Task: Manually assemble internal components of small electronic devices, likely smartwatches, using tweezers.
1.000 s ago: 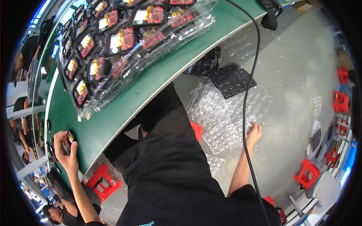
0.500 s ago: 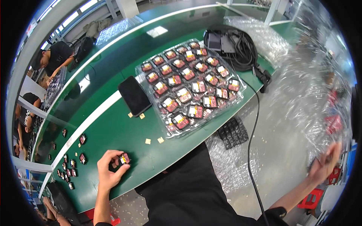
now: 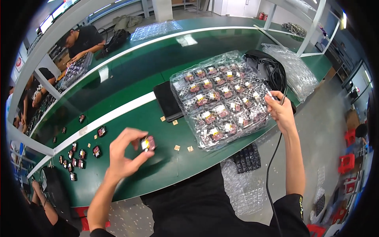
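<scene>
Swung inward from over the floor, the right hand (image 3: 282, 112) is now at the bench, and a clear plastic tray (image 3: 179, 85) lies over the rows of small devices (image 3: 208, 116). Nearest me, the left hand (image 3: 124, 154) pinches one dark module (image 3: 148, 143) between thumb and fingers, above the green bench (image 3: 130, 181). The right thumb and fingers look closed on the tray's right edge. I'd judge the step in hand to be settling that tray; the next move calls for squaring it while the module stays clear. A black cable (image 3: 269, 166) hangs close by the right forearm. Just left of the tray lies a flat black device (image 3: 167, 98); a cable coil (image 3: 280, 71) crowds its far right corner. Loose modules (image 3: 81, 162) sit leftward. Farther off, beyond the divider, a co-worker (image 3: 85, 41) bends over another tray.
</scene>
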`<state>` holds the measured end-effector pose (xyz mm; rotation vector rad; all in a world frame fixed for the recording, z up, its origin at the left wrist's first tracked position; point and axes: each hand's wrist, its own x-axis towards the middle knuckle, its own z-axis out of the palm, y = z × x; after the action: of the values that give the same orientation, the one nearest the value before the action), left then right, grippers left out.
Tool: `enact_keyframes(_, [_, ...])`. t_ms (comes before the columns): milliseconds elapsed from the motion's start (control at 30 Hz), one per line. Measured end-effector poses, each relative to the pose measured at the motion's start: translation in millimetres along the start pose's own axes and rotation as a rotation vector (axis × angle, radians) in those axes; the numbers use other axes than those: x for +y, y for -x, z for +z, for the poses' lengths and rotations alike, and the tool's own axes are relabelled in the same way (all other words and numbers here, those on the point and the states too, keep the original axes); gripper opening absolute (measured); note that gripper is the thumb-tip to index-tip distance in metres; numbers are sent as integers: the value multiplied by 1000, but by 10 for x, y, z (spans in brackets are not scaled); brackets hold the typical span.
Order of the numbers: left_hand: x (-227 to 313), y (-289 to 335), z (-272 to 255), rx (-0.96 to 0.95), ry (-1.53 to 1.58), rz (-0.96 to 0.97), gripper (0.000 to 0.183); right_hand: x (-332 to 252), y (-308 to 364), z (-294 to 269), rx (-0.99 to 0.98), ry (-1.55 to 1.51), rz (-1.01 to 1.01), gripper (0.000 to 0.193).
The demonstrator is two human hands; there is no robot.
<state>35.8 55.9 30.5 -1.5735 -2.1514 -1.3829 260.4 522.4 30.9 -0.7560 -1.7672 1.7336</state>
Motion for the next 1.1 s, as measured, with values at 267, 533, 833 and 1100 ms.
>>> enact_keyframes(267, [135,-1553,798,-176,75,275,44,-171,91,141,47,34,-12,33])
enact_keyframes(533, [451,-2199,58,354,84,548,40,-969,420,162,171,26,-883,11])
enact_keyframes(833, [334,-2373,119,492,217,506,42,-241,350,-11,19,1270,-1272,42])
enact_keyframes(1100, [-222,-2573,1287,-605,96,421,43,-35,419,-217,-29,1191,-961,34])
